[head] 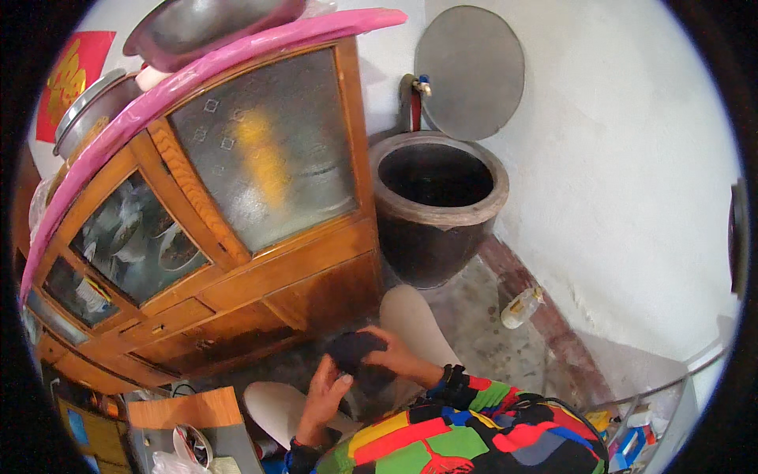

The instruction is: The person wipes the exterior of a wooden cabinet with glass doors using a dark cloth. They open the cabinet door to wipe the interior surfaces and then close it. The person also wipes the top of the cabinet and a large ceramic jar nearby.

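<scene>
A dark, rounded item (354,349), too dark to name, is held between my two hands above my lap. My left hand (324,391) grips it from the left, with the thumb along its lower edge. Around its right side curl the fingers and thumb of my right hand (398,357). My knees in light trousers stick out on both sides of the hands. The underside of the item and some fingertips are hidden.
A wooden cabinet (320,296) with glass doors stands ahead on the left, metal basins (207,29) on top. Beyond it is a large earthenware vat (441,219), its round lid (471,71) against the wall. A plastic bottle (521,308) lies on the floor. A small table (183,409) is at lower left.
</scene>
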Demonstrator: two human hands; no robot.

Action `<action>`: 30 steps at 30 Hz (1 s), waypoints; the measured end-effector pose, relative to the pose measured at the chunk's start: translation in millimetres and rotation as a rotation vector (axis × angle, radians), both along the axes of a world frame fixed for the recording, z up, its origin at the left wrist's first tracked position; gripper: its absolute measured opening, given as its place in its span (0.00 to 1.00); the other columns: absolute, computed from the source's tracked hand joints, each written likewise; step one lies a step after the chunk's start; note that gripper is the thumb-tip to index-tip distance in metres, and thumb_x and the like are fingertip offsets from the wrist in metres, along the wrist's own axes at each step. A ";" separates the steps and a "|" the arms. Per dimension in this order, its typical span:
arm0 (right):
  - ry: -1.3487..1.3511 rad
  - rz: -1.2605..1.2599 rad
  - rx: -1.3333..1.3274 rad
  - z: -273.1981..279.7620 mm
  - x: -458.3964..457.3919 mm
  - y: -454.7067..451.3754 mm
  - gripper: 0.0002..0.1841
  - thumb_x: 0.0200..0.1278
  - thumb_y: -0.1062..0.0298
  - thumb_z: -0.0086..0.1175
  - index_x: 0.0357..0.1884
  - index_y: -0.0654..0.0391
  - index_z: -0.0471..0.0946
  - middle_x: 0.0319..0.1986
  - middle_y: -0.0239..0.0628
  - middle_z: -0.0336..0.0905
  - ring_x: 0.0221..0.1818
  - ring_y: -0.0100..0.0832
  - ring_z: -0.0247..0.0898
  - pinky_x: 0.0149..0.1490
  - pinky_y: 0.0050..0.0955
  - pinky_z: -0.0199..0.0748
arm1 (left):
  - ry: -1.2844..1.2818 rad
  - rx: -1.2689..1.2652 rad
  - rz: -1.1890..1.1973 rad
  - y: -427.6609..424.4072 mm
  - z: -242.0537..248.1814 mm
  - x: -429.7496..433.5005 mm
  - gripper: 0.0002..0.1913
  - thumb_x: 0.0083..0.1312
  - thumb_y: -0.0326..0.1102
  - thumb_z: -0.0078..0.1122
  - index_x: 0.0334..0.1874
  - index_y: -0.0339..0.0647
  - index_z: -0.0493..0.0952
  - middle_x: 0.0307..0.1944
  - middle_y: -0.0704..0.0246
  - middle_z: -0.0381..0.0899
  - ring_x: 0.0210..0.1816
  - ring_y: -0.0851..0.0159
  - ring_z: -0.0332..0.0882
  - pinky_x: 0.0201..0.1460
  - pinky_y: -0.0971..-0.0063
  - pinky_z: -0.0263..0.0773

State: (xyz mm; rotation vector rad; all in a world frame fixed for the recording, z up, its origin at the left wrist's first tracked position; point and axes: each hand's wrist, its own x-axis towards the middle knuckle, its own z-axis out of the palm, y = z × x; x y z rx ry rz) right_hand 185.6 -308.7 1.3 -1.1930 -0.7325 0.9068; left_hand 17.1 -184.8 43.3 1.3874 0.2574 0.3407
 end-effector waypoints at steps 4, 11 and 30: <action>0.391 -0.055 -0.051 7.8 2.3 -16.6 0.29 0.58 0.73 0.62 0.65 0.57 0.72 0.52 0.37 0.80 0.51 0.31 0.78 0.57 0.29 0.77 | 0.037 0.029 0.132 13.7 -8.2 -3.7 0.26 0.73 0.37 0.58 0.71 0.37 0.67 0.59 0.60 0.78 0.56 0.62 0.79 0.60 0.66 0.75; 0.517 -0.029 0.040 0.7 7.5 -17.4 0.31 0.63 0.71 0.58 0.69 0.58 0.68 0.58 0.40 0.78 0.58 0.37 0.77 0.63 0.39 0.77 | 0.099 -0.005 0.433 28.0 -72.8 -14.1 0.15 0.75 0.31 0.53 0.62 0.39 0.74 0.46 0.63 0.84 0.46 0.65 0.83 0.51 0.70 0.78; 0.408 -0.052 0.032 19.9 -10.7 -23.7 0.32 0.62 0.61 0.57 0.69 0.55 0.68 0.58 0.43 0.78 0.56 0.43 0.79 0.56 0.44 0.83 | -1.465 0.154 -0.460 33.6 222.5 -6.0 0.30 0.76 0.63 0.48 0.51 0.37 0.81 0.54 0.52 0.80 0.55 0.47 0.77 0.58 0.50 0.72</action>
